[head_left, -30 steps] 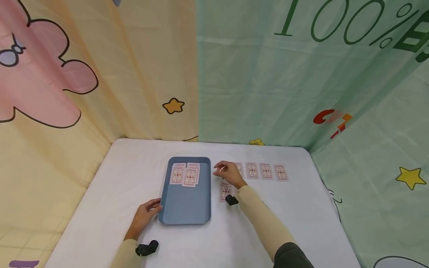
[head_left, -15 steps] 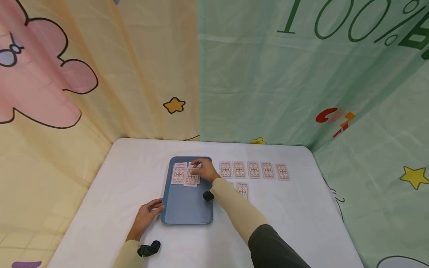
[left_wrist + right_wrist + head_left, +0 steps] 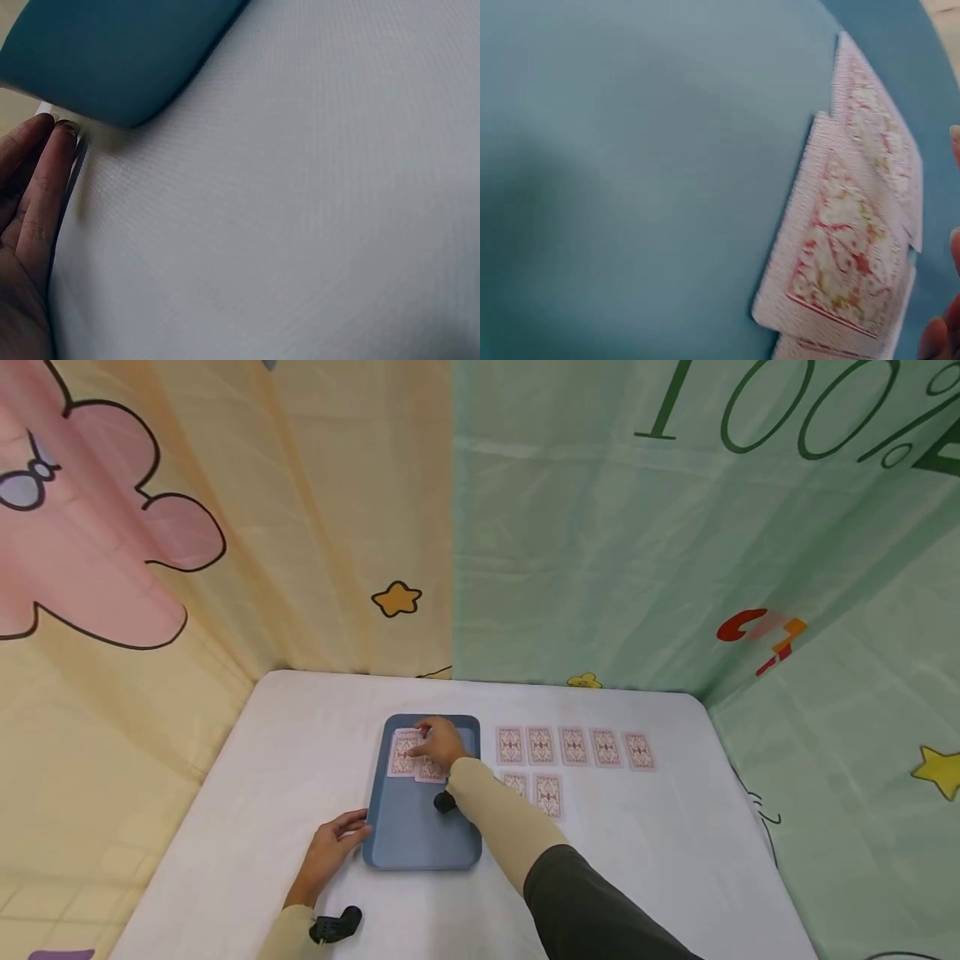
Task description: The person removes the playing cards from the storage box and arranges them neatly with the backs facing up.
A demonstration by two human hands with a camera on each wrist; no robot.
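My right hand [image 3: 442, 743] is over the far end of a blue-grey tray [image 3: 423, 831], its fingers bent above playing cards [image 3: 403, 753] lying face down there. In the right wrist view, fingertips [image 3: 935, 337] show at the right edge beside the overlapping playing cards [image 3: 844, 247], with nothing visibly pinched. My left hand [image 3: 326, 853] rests against the tray's near left edge. The left wrist view shows its straight fingers [image 3: 46, 199] touching the tray's rim [image 3: 112, 112]. Part of the cards is hidden under my right hand.
Right of the tray, several face-down cards [image 3: 573, 747] form a back row on the white table [image 3: 637, 868]. Two more cards [image 3: 547, 795] lie in front of it, one partly behind my right sleeve. Patterned curtains [image 3: 600, 552] enclose the table's back and sides.
My right hand has moved left from the card rows to the cards on the tray, uncovering the leftmost card of the back row. My left hand stays at the tray's edge.
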